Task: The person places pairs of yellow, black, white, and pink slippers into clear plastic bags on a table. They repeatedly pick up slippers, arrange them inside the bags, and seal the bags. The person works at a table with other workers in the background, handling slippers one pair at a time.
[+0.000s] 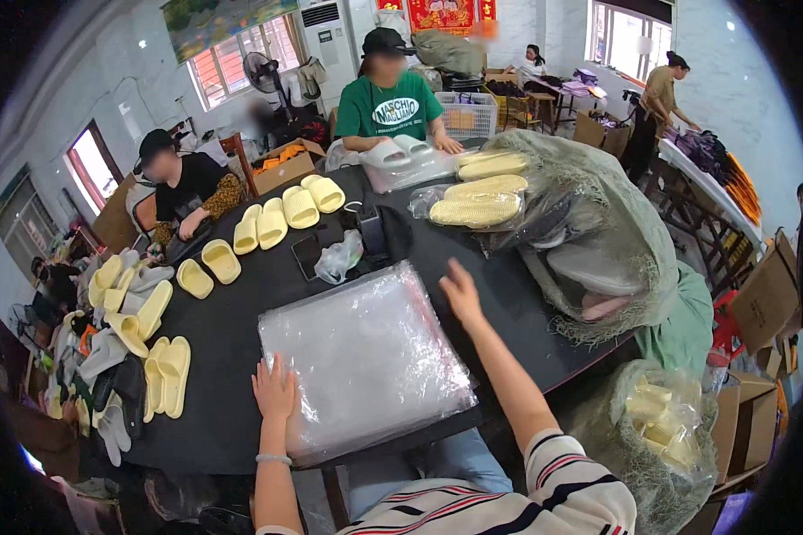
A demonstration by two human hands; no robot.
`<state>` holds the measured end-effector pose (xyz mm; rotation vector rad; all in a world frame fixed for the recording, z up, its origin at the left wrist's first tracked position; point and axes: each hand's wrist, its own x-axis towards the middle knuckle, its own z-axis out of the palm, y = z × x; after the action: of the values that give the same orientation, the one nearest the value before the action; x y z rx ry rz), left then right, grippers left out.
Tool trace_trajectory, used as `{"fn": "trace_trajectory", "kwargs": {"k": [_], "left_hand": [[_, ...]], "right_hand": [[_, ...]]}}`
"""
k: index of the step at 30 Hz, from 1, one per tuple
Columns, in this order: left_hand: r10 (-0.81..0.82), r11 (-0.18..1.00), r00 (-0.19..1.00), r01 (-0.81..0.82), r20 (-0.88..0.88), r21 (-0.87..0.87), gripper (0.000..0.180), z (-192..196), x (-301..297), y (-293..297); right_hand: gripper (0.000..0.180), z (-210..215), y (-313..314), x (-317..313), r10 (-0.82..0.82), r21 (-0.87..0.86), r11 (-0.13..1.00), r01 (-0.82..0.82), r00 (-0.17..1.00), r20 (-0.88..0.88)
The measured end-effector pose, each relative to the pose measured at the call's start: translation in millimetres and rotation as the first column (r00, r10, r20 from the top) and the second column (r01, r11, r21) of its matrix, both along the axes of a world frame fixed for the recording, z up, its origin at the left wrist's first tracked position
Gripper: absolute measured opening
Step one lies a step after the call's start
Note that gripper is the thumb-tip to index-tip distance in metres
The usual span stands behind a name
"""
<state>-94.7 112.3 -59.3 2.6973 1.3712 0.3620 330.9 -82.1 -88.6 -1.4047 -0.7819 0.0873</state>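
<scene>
A stack of clear plastic bags [375,366] lies flat on the black table right in front of me. My left hand [275,389] rests on its left edge with the fingers stretched out. Just off the stack's upper right corner, my right hand [459,290] hovers or rests over the table, fingers extended, holding nothing. Beyond the stack are a small clear bag [340,259] and dark objects beside it. Several pale yellow slippers [272,223] stand in pairs along the table's far left side.
An open woven sack [589,178] holding bagged slippers covers the table's right end. Yellow insoles [478,198] lie next to it. Another sack [656,437] stands on the floor at right. Across the table, a person in green [391,107] handles white slippers [400,153]; a person in black [187,192] sits left.
</scene>
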Motion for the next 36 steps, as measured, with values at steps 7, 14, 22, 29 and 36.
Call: {"fn": "trace_trajectory", "kwargs": {"k": [7, 14, 22, 29, 36], "left_hand": [[0.004, 1.000, 1.000, -0.004, 0.020, 0.014, 0.059, 3, -4, -2], [0.007, 1.000, 1.000, -0.007, 0.020, 0.009, 0.059, -2, 3, 1], [0.036, 0.998, 0.999, -0.037, 0.019, 0.043, 0.059, -2, -17, 2], [-0.012, 0.999, 1.000, 0.010, 0.028, 0.053, 0.059, -10, -3, 4], [0.004, 0.999, 1.000, -0.006, 0.028, 0.048, 0.059, -9, -6, 3]], "right_hand": [[0.074, 65, 9, 113, 0.132, 0.197, 0.980, 0.021, 0.672, -0.728], [0.063, 40, 39, 162, 0.174, 0.316, 0.932, 0.178, 0.544, -0.821], [0.052, 61, 51, 126, 0.109, 0.304, 0.928, 0.217, 0.620, -0.777], [0.072, 121, -14, 124, -0.007, 0.246, 0.945, 0.216, 0.765, -0.644], [0.066, 203, -77, 110, 0.026, 0.294, 0.950, 0.107, 0.909, -0.416]]}}
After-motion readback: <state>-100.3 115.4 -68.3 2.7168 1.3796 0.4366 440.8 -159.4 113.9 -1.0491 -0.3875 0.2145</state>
